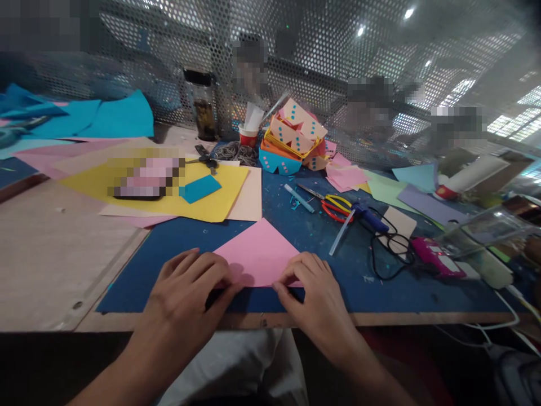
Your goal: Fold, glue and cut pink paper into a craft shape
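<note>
A pink paper triangle [258,254] lies on the dark blue cutting mat [169,254], its point away from me and its long edge toward me. My left hand [192,287] presses its fingertips on the left corner of that edge, fingers curled down together. Over on the right corner, my right hand [315,293] does the same, pinching the paper at the edge. Both hands rest on the mat near the table's front edge.
Yellow, cream and blue paper sheets [211,197] lie at the back left. Folded paper boxes [291,141] stack in the middle back. Scissors [333,206], a blue glue gun [367,217] with black cord, a pink device [433,256] and a perforated metal screen [338,67] surround them.
</note>
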{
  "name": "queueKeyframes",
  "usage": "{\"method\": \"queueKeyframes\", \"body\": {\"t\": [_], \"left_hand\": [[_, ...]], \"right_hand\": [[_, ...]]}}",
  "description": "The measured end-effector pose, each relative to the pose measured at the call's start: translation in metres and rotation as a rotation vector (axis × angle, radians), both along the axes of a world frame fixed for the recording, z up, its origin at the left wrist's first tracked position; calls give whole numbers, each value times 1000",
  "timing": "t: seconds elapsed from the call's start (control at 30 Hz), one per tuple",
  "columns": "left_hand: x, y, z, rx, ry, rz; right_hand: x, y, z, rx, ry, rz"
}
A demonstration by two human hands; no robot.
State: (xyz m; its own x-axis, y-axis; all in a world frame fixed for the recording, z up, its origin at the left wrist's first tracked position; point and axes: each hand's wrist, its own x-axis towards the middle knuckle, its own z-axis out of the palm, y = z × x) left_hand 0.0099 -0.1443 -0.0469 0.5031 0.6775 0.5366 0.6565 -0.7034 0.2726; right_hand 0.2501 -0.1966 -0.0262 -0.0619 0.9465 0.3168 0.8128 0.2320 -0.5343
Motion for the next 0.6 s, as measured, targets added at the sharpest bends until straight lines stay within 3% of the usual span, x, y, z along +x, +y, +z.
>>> {"method": "queueKeyframes", "body": {"t": [0.37,0.6], "left_hand": [[12,-8,9,-51,-24,-4],[15,-8,4,-74,-45,37]], "right_hand": [[-2,0,0,2,-1,-11],[-3,-1,0,0,-8,-16]]}}
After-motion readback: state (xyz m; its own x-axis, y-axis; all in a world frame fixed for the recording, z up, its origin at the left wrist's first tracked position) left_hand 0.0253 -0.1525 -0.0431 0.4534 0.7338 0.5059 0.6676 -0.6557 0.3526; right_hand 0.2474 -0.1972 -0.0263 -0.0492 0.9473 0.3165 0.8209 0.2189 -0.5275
